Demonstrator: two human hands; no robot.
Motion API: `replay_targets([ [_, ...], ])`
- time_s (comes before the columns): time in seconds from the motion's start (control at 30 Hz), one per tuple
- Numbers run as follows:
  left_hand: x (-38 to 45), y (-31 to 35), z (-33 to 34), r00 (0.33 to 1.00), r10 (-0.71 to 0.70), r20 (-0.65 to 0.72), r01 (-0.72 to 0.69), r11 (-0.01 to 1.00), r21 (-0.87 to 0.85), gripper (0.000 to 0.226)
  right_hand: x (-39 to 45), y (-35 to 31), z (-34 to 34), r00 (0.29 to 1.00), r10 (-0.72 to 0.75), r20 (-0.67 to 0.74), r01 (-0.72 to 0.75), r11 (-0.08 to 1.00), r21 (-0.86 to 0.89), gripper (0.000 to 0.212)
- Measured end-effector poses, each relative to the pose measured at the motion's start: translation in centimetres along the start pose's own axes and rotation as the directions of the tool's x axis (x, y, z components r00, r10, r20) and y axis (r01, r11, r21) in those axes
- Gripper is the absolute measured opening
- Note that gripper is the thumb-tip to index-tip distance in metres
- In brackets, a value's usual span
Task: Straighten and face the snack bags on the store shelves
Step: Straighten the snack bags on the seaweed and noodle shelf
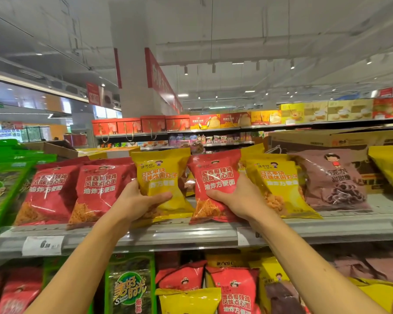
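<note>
On the top shelf (pixel 191 234) stands a row of snack bags. My left hand (pixel 141 200) grips the lower part of a yellow bag (pixel 159 175), thumb across its front. My right hand (pixel 238 198) grips a red bag (pixel 216 175) from its right side, held upright at the shelf's front. Left of them lean two red bags (pixel 77 189). To the right stand another yellow bag (pixel 279 182) and a brown bag (pixel 334 180).
Green seaweed packs (pixel 2 189) hang at the far left. The lower shelf holds red, yellow, green and brown bags (pixel 234 291). A price tag (pixel 42 245) sits on the shelf rail. Cardboard boxes (pixel 327 139) lie behind the top row; another aisle's shelves stand beyond.
</note>
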State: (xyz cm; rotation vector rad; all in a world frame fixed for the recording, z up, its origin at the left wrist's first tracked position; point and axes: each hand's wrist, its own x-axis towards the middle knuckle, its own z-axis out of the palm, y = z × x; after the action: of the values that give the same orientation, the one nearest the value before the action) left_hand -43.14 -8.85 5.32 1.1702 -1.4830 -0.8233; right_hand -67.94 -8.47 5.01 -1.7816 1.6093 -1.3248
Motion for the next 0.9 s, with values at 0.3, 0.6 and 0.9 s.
replay_targets([
  [0.3,0.3,0.8,2.5,0.995,0.013,-0.101,-0.024,0.993,-0.116,0.065,-2.2,0.3,-3.8,0.928,-0.158,-0.337,0.187,0.981,0.054,0.058],
  [0.6,1.1,2.1,11.6,0.988,0.108,0.109,-0.107,0.994,-0.014,0.058,-4.5,3.9,-9.2,0.870,-0.056,-0.489,0.158,0.973,0.168,0.053],
  [0.9,-0.6,1.0,9.1,0.939,0.317,0.132,-0.339,0.791,0.509,0.040,-5.7,2.1,-5.0,0.895,-0.140,-0.423,0.245,0.947,0.205,0.056],
])
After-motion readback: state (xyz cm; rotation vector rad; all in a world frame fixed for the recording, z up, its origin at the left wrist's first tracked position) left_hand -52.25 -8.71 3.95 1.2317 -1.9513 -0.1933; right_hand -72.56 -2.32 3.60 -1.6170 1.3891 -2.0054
